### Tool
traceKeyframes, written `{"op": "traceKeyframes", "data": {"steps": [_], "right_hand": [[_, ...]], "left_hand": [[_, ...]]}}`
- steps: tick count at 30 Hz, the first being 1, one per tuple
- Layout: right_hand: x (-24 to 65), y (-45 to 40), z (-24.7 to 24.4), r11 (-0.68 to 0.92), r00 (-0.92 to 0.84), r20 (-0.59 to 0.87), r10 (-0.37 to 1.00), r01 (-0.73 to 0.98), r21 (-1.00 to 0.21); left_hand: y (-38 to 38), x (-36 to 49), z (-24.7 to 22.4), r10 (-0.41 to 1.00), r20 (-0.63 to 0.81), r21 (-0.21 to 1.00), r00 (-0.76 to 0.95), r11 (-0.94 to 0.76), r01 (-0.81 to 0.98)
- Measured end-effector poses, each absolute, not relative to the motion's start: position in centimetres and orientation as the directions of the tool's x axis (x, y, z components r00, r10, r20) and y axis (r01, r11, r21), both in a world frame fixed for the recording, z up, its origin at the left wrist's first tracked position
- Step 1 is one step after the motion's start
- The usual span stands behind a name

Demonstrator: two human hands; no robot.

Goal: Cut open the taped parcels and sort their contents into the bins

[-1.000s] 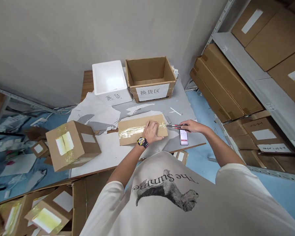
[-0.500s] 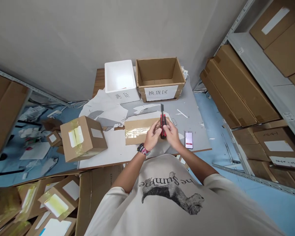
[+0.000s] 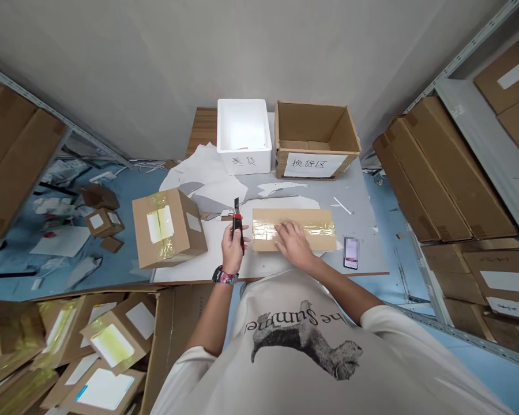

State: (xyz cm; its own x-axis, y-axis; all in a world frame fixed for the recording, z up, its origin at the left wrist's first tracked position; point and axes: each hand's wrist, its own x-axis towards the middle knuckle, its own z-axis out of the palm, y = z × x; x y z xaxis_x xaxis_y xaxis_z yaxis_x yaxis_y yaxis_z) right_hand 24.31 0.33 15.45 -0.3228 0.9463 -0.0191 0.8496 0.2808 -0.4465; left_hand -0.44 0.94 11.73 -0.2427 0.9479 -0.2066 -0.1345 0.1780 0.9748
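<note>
- Tan cardboard makes up the flat packet (image 3: 294, 229), which lies on the bench (image 3: 369, 245) near its front edge, with its long side running across the view and a band of clear packing tape running lengthwise along it
- Judging by its thinness, the packet should weigh little and feel fairly stiff, though it could bow if pressed in the middle; the glossy tape may be slick, so the bare cardboard along the long edges looks like the surer place to take hold
- The right hand (image 3: 294, 245) lies on the near part of the packet, its fingers open and spread, pressing flat rather than gripping
- The left hand (image 3: 232, 249), with a patterned wristwatch (image 3: 225, 275) on its wrist, is just left of the packet, its fingers closed around a red-and-black utility knife (image 3: 237, 227) held upright
- The dark tip above the fist is probably the blade, though it is too small to be sure; the narrow handle is the safe place to hold, well away from that tip
- A phone (image 3: 350, 252) with a blurred screen lies just right of the packet, and a taped cardboard box (image 3: 168, 227) sits on the bench to the left
- Torn white paper (image 3: 203, 184), a white foam box (image 3: 243, 135) and an open cardboard carton (image 3: 315, 135) with a paper label lie toward the bench's far end
</note>
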Motion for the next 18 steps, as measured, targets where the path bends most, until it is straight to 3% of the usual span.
{"op": "traceKeyframes", "data": {"steps": [4,8,12,18], "right_hand": [[21.9,0.8,15.5,0.281,-0.324,-0.168,0.931,0.930,-0.236],[20.8,1.4,15.1,0.266,-0.291,-0.333,0.897,0.957,-0.117],[21.4,0.9,14.2,0.302,-0.315,-0.353,0.881,0.949,-0.091],[21.5,2.4,15.0,0.221,-0.267,-0.274,0.924,0.957,-0.187]], "left_hand": [[-0.3,-4.4,10.1,0.938,-0.261,0.965,-0.230,0.244,-0.100],[-1.1,-5.1,8.5,0.936,-0.293,0.953,-0.194,0.268,-0.142],[-1.0,-3.3,7.5,0.947,-0.306,0.940,-0.099,0.284,-0.187],[-0.9,-0.1,6.5,0.962,-0.269,0.954,-0.037,0.261,-0.148]]}}
